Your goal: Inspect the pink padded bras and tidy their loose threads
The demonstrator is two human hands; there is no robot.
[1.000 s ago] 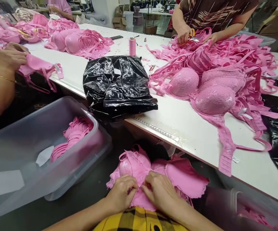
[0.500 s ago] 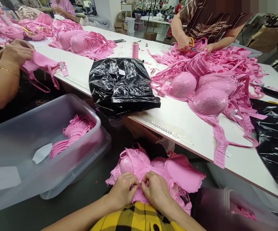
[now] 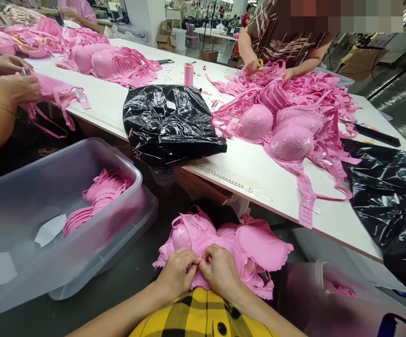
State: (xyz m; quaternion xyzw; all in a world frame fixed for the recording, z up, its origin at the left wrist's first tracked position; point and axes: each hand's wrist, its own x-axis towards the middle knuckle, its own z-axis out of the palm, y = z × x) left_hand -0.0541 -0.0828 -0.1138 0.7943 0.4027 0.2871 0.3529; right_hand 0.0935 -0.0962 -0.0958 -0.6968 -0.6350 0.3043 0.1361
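Observation:
Several pink bras lie bunched in my lap, and the padded, lace-edged bra (image 3: 261, 243) on top has its smooth inner cups turned up. My left hand (image 3: 180, 271) pinches the fabric near its middle, thumb against fingertips. Close beside it, my right hand (image 3: 218, 269) is closed in a pinch on the same bra, with the fingertips of both hands almost touching. Whatever small detail sits between the fingertips is hidden. Behind the bras, a dark surface shows beneath the table edge.
A clear plastic bin (image 3: 132, 187) with stacked pink bras stands at left, another bin (image 3: 320, 276) at right. On the white table (image 3: 287, 201) sit a black plastic bag (image 3: 174, 131), a pink thread cone (image 3: 188, 75) and heaped bras (image 3: 290, 140). Co-workers handle bras at left and across the table.
The view has turned slightly right, so the table and bins sit further left. Both my hands keep their pinch on the bra. The left co-worker's hands have shifted on their bra.

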